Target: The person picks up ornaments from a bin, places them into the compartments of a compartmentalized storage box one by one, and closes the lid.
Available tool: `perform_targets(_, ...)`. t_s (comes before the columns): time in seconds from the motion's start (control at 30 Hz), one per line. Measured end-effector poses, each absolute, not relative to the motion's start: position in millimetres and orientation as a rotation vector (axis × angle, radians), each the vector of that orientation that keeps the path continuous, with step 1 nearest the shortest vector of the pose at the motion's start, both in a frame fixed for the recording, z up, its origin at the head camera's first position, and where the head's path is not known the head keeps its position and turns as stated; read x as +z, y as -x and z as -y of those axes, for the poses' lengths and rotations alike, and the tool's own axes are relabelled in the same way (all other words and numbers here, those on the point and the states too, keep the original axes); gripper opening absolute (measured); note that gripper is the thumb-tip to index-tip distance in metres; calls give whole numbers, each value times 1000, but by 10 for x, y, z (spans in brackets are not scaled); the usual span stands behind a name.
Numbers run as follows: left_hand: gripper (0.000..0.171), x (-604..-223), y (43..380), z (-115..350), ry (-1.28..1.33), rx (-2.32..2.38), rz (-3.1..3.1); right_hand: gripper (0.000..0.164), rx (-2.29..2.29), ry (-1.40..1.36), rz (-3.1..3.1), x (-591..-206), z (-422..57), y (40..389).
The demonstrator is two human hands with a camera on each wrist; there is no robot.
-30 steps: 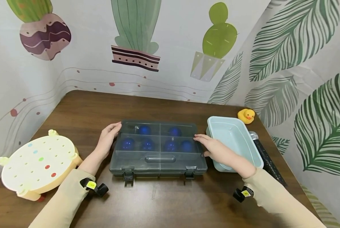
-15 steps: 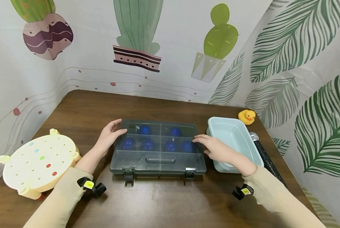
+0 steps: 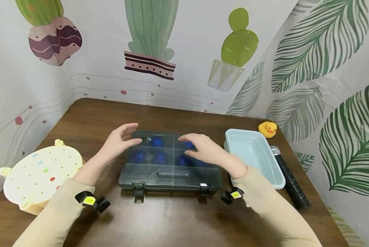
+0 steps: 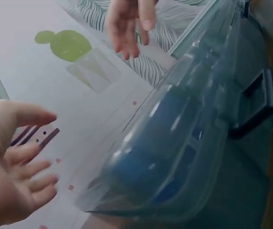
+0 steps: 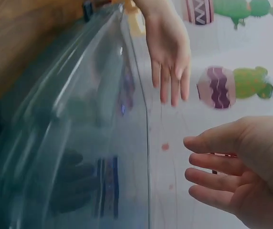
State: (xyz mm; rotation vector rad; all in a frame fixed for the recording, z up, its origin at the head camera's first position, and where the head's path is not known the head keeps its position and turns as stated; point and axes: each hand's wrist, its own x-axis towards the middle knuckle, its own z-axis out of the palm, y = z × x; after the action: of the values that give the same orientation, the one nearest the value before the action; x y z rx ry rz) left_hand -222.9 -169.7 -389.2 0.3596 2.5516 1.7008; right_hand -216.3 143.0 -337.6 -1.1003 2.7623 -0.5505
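A dark see-through plastic case [image 3: 172, 173] with a carry handle and two front latches lies closed in the middle of the table. Several blue balls [image 3: 160, 157] show through its lid. My left hand [image 3: 117, 142] hovers over the case's left end, thumb and fingers spread apart, holding nothing. Above the right half is my right hand [image 3: 206, 149], its fingers loosely bent and nothing in them. In the left wrist view a gap shows between the left hand [image 4: 17, 167] and the case [image 4: 174, 143]. The right wrist view shows the right hand [image 5: 241, 167] raised clear of the lid [image 5: 93, 124].
A light blue plastic basin [image 3: 255, 154] stands right of the case. Behind it sits a yellow rubber duck [image 3: 267, 129], and a black microphone [image 3: 290, 180] lies along its right side. At the left is a round cream pegboard toy [image 3: 42, 175] with coloured dots.
Both hands have lifted off the sides of the case. The right hand has moved left over the lid; the left has risen slightly. The case stays closed in place.
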Motion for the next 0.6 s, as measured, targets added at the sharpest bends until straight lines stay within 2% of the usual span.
perform_targets(0.13,52,-3898,2197,1752,-598,1503,-2583,42,-596,1154,-2711,-3431,-1159,2121)
perform_targets(0.23,52,-3913,2153,1817,-739,1336,-2586,40,-608,1213,-2664,-3505,-992,2064)
perform_targets(0.6,85,-3934,2071,1886,-1156,1093,-2433,38,-557,1361,-2570,-3697,-680,1857)
